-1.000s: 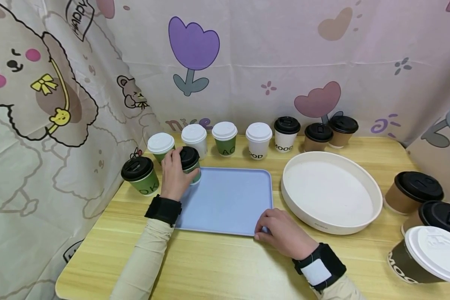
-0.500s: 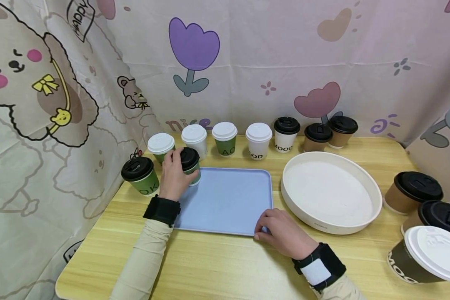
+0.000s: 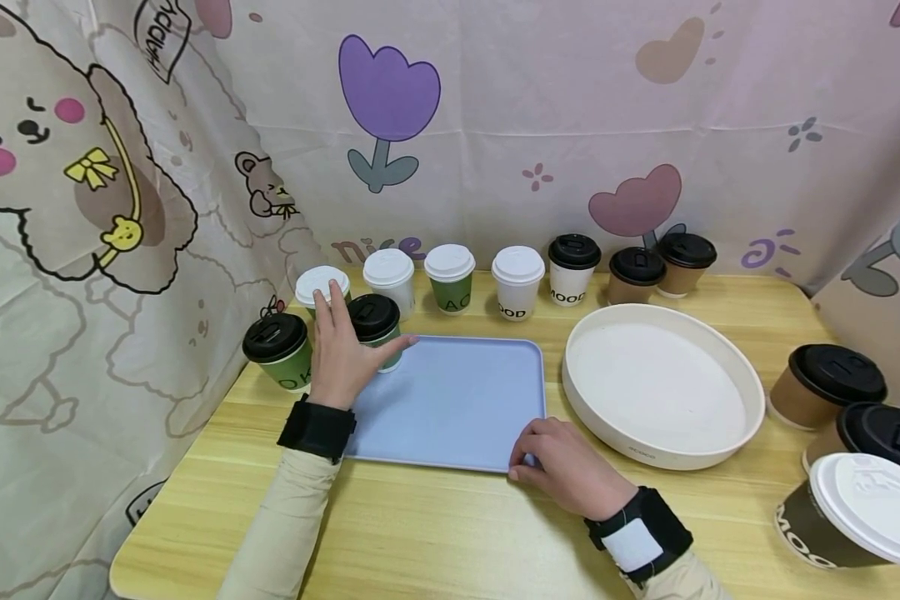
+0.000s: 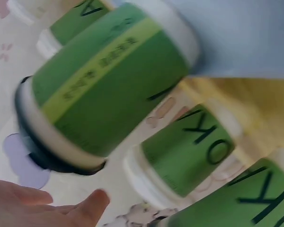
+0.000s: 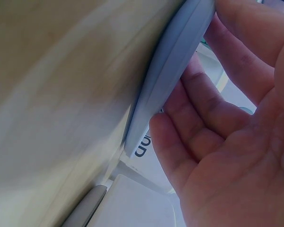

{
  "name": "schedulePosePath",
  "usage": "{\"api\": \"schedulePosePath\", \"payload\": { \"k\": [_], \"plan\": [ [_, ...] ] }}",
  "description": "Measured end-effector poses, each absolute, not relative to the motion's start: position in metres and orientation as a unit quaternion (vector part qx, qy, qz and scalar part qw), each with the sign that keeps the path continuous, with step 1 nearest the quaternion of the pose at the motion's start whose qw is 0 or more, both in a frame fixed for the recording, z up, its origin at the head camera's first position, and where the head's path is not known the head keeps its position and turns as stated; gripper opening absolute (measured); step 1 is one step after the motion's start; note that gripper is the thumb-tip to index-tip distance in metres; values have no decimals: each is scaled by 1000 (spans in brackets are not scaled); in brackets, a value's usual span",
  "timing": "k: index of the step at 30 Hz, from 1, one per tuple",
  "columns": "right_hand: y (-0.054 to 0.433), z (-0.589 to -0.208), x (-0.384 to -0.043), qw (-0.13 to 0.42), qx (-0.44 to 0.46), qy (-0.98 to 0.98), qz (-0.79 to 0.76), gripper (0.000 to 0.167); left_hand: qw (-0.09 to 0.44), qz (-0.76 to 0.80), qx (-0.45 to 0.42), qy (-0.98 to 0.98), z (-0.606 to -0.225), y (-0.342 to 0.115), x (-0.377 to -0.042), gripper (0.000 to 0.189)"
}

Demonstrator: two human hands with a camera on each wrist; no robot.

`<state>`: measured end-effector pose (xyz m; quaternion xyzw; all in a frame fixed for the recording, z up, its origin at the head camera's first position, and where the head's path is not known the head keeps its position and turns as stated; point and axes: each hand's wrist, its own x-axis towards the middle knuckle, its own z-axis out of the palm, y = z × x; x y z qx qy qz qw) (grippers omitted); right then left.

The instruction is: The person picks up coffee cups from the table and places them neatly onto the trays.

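A green paper cup with a black lid (image 3: 375, 320) stands upright at the far left corner of the blue tray (image 3: 457, 408). Beside this cup is my left hand (image 3: 339, 358), fingers spread and thumb out over the tray. In the left wrist view a gap shows between the fingertips and the lid of the green cup (image 4: 109, 85). At the tray's near right corner, my right hand (image 3: 562, 467) holds the edge with curled fingers and thumb; the right wrist view shows fingertips against the tray's rim (image 5: 173, 61).
Left of the tray stands a green cup with a black lid (image 3: 277, 354). Several white-lidded and black-lidded cups line the back, including a white cup (image 3: 517, 287). A round white tray (image 3: 663, 387) lies to the right, with larger cups (image 3: 828, 383) beyond it.
My left hand has let go of the black-lidded green cup, its fingers spreading and drawing slightly left. That cup stays on the tray's corner. The right hand has not moved.
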<state>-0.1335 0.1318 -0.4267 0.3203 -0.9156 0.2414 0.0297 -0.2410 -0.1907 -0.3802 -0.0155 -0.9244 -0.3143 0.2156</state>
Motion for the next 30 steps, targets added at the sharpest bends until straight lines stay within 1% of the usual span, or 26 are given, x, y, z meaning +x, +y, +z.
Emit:
{"api": "schedulePosePath", "payload": {
  "k": [2, 4, 7, 10, 13, 17, 20, 22, 24, 28, 30],
  "plan": [
    [132, -427, -133, 30, 320, -916, 241, 8, 236, -327, -30, -915, -375, -188, -235, 133],
    [132, -427, -133, 31, 320, -916, 241, 8, 271, -341, -55, -898, -370, -187, -228, 127],
    [132, -427, -133, 34, 323, -914, 242, 8, 344, -353, -98, -865, -363, -186, -221, 118],
    [131, -427, -134, 35, 325, -913, 242, 8, 413, -359, -119, -828, -359, -192, -218, 106],
    [130, -427, -134, 35, 325, -914, 241, 8, 457, -368, -109, -802, -358, -203, -218, 97],
    [130, -427, -134, 36, 325, -914, 238, 7, 481, -376, -72, -788, -360, -222, -218, 84],
    [130, -427, -134, 38, 324, -915, 236, 7, 470, -377, -26, -798, -362, -236, -218, 76],
    [130, -427, -133, 39, 323, -916, 236, 7, 443, -381, 11, -812, -364, -244, -218, 78],
    [131, -426, -133, 40, 321, -916, 237, 8, 403, -390, 47, -827, -366, -251, -218, 86],
    [131, -426, -133, 40, 321, -916, 236, 7, 331, -396, 94, -851, -370, -261, -217, 110],
    [132, -427, -133, 40, 320, -917, 235, 7, 303, -384, 102, -866, -370, -265, -217, 114]
  ]
}}
